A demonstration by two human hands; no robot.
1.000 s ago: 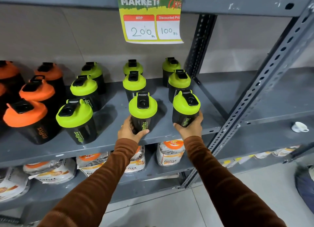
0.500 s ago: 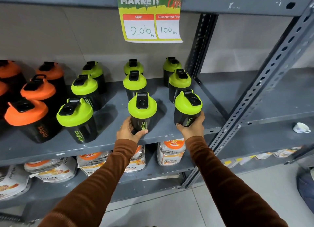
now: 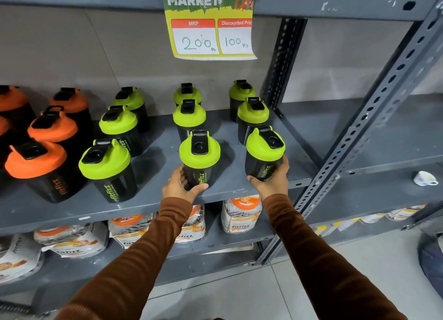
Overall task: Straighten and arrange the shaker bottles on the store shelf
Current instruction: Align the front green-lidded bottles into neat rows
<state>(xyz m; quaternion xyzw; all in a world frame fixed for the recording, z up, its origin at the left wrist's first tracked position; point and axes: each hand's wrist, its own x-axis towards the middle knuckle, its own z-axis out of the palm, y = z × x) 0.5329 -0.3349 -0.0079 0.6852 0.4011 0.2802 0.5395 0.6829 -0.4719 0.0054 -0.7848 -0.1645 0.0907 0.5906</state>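
Observation:
Black shaker bottles with green lids stand in three rows on the grey shelf [image 3: 155, 200]. My left hand [image 3: 178, 184] grips the base of the front middle green-lidded bottle [image 3: 199, 156], which stands upright. My right hand [image 3: 272, 183] grips the front right green-lidded bottle [image 3: 263, 152], which leans slightly to the right. Another green-lidded bottle [image 3: 106, 168] stands at the front of the left green row. Orange-lidded bottles [image 3: 36, 166] fill the shelf's left end.
A price sign [image 3: 211, 25] hangs from the shelf above. A perforated steel upright [image 3: 359, 132] rises just right of my right hand. Jars and pouches [image 3: 239, 214] sit on the shelf below. A white cup [image 3: 424, 178] rests on the neighbouring shelf at right.
The front right bottle has shifted slightly right and tilted in my right hand. My left hand stays on the middle bottle, which has barely moved.

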